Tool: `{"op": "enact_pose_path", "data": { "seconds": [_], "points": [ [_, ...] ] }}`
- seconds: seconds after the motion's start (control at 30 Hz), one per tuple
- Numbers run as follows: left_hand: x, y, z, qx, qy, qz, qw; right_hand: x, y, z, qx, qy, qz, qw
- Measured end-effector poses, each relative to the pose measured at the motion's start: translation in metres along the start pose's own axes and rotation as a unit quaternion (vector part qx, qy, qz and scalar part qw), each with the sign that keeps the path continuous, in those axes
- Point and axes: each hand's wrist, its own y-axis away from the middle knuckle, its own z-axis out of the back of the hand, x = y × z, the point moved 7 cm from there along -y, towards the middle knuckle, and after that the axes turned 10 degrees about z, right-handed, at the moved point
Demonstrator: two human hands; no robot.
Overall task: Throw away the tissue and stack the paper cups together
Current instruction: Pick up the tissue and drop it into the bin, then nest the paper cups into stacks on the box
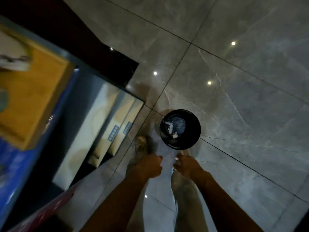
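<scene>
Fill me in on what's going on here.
A person stands over a round black bin on the grey tiled floor. White tissue scraps lie inside it. The left hand and right hand hang close together just short of the bin; something small and white shows at the right fingertips. No paper cups are in view.

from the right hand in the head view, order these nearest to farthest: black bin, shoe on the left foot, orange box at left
1. Black bin: just ahead of the right hand, on the floor.
2. Shoe: to the left, past the left hand.
3. Orange box: far left, up on the shelf unit, blurred.
</scene>
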Motion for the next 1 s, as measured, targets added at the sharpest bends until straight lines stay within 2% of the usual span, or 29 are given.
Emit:
{"op": "enact_pose_path", "data": {
  "seconds": [0.17,0.3,0.37,0.5,0.6,0.73,0.87,1.0],
  "points": [
    [0.036,0.115,-0.006,-0.016,0.163,0.074,0.984,0.021,0.102,0.018,0.001,-0.004,0.002,1.000],
    [0.051,0.201,-0.019,-0.035,0.277,0.123,0.952,0.030,0.178,0.023,-0.005,0.032,0.003,0.999],
    [0.059,0.235,-0.032,-0.038,0.313,0.136,0.939,0.034,0.205,0.020,0.005,0.053,0.018,0.998],
    [0.075,0.291,-0.063,-0.027,0.363,0.141,0.921,0.032,0.249,0.013,0.016,0.057,-0.033,0.998],
    [0.095,0.322,-0.062,-0.057,0.449,0.138,0.881,0.043,0.267,0.003,0.013,0.051,-0.039,0.998],
    [0.120,0.338,-0.081,-0.024,0.465,0.158,0.871,0.068,0.273,-0.012,0.051,0.073,-0.036,0.995],
    [0.156,0.352,-0.096,-0.033,0.543,0.187,0.818,0.105,0.264,-0.026,0.067,0.085,-0.010,0.994],
    [0.195,0.359,-0.104,-0.048,0.605,0.167,0.777,0.146,0.246,-0.034,0.044,0.113,0.012,0.993]
  ]
}}
